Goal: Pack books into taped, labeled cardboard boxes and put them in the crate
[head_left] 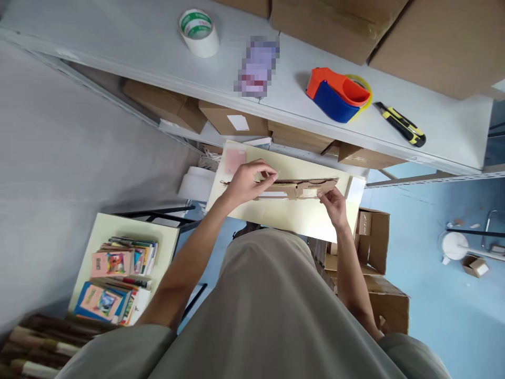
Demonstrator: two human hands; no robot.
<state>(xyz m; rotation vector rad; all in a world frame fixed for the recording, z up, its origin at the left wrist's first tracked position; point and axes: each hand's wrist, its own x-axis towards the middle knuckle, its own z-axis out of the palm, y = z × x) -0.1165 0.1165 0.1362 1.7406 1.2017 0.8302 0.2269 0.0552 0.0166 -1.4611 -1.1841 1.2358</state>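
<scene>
A flat folded piece of brown cardboard (311,187) lies edge-on over a small pale yellow table (292,218). My left hand (248,181) pinches its left end with fingers closed on it. Its right end is held between the fingers of my right hand (334,205). A pink slip (235,159) lies on the table's far left corner.
A grey shelf (130,37) above carries a white tape roll (199,31), an orange and blue tape dispenser (338,95), a yellow utility knife (400,124) and brown boxes (335,23). Books (114,279) are stacked on a second table at left. Open cartons (373,242) stand at right.
</scene>
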